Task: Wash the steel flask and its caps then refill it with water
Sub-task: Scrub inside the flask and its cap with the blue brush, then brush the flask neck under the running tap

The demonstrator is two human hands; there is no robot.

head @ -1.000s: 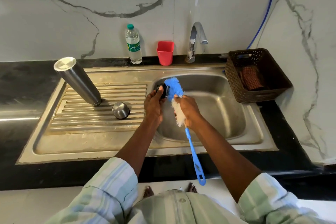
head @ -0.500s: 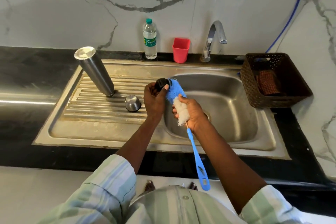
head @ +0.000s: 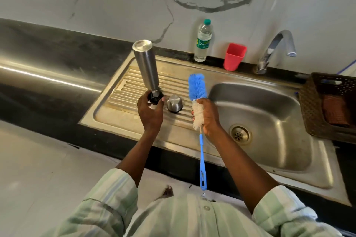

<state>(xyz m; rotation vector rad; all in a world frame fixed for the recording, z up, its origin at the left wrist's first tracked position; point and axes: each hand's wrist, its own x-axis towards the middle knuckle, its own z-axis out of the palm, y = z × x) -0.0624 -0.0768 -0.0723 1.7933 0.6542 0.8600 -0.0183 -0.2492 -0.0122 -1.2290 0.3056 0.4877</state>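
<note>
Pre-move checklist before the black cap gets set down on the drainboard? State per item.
1. Left hand has the black cap held: ok, fingers wrap it.
2. Free spot on the drainboard for the cap: ok, bare ribs in front of the flask.
3. Flask stable: ok, stands upside down on the drainboard, right behind the cap.
4. Steel cap clear of the hand: ok, sits apart, just right of the black cap.
5. Right hand controls the brush: ok, gripped at the bristles, handle hanging down.
6. Black cap rinsed clean: cannot tell.
</note>
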